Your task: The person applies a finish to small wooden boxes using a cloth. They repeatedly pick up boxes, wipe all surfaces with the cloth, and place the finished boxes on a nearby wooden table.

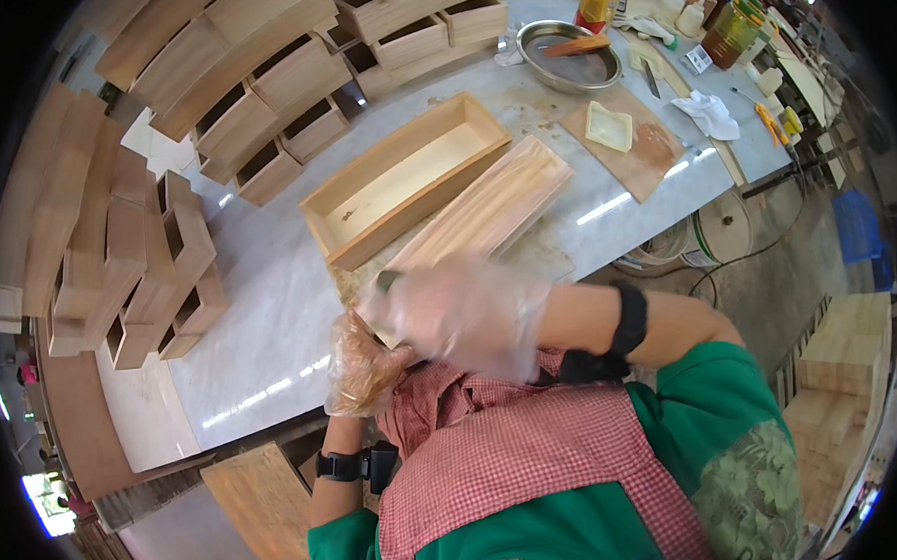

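Note:
A long, pale wooden piece [500,198] with streaky grain lies slanted on the table in front of me, its near end close to my apron. My left hand [362,366], in a clear plastic glove, curls round that near end. Over the same end is my right hand [465,309], also gloved and smeared by motion, so its fingers do not show clearly. A small dark greenish bit shows at its left edge; I cannot make out what it is. Just beyond the piece, an open rectangular wooden box [352,246] stands alongside.
Stacked wooden drawers [290,77] line the far left, with more at the left [152,263]. At the far right are a metal bowl [572,82] holding a wood strip, a small square dish [609,128] on a board, a white cloth [707,116] and bottles [597,3].

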Demonstrator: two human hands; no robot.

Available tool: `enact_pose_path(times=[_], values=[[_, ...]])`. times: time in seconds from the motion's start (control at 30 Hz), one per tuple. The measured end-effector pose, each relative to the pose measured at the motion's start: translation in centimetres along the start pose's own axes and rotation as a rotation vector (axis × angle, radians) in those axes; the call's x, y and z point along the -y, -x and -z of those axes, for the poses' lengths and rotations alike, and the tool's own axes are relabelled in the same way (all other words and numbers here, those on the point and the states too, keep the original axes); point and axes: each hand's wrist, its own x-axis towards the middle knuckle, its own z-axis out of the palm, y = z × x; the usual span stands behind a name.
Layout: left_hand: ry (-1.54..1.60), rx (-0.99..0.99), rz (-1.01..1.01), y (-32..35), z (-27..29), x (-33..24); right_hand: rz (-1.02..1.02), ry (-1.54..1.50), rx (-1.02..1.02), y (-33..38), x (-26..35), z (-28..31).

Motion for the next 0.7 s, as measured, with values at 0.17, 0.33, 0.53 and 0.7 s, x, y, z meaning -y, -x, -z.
enact_pose_path(times=[0.17, 0.33, 0.53, 0.7], values=[[-0.185, -0.061, 0.012, -0.2, -0.6, 0.6, -0.194, 0.060, -0.480, 5.9, -14.8, -1.2], [0.077, -0.195, -0.103, -0.3, -1.9, 1.5, 0.120, 0.130, -0.610, 3.4, -10.0, -2.0], [0.042, -0.159, -0.051, -0.1, -1.2, 1.7, -0.109, 0.753, -0.214, 2.7, -8.4, -2.6], [-0.024, -0.200, -0.116, -0.1, -1.3, 2.3, -0.233, 0.867, -0.294, 6.1, -15.3, 0.0]])
